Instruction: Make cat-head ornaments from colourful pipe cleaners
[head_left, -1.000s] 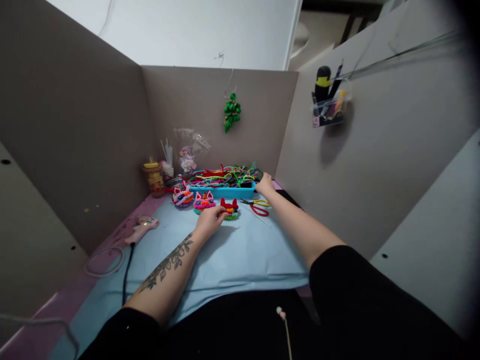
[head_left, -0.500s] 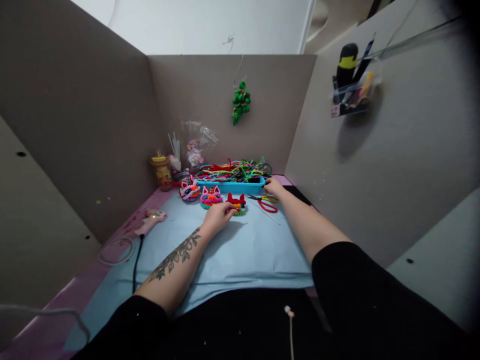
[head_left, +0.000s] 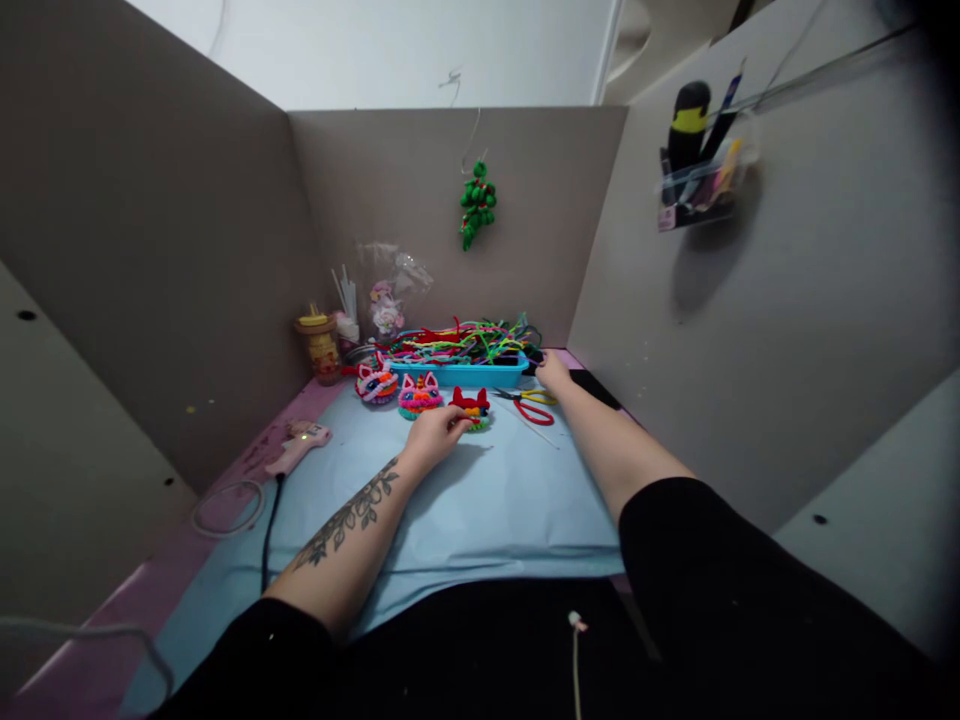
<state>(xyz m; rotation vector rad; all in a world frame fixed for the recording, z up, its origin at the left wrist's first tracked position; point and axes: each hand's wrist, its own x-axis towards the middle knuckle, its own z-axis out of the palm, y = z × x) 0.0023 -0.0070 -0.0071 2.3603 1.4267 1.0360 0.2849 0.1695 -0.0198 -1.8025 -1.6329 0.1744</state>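
Observation:
My left hand (head_left: 435, 437) is closed in a pinch, its fingertips against the front of a red-eared pipe-cleaner animal head (head_left: 471, 400). A bit of red shows at the fingertips, too small to name. Two more pipe-cleaner heads stand to the left: a pink one with a horn (head_left: 420, 398) and a pink-and-orange one (head_left: 375, 384). My right hand (head_left: 553, 372) reaches to the right end of a blue tray (head_left: 465, 376) heaped with coloured pipe cleaners (head_left: 457, 343). Its fingers bend beside something dark there; whether they grip it is unclear.
Scissors with red handles (head_left: 534, 412) and yellow-handled pliers (head_left: 536, 397) lie right of the heads, by a thin white stick (head_left: 544, 435). A pink glue gun (head_left: 300, 448) with a cord rests at left. Grey panels enclose the table; a green pipe-cleaner ornament (head_left: 478, 205) hangs behind.
My right hand has shifted slightly at the tray's right end, its fingers drawn a little back. The left hand keeps its place at the red-eared head. The whole view has moved slightly.

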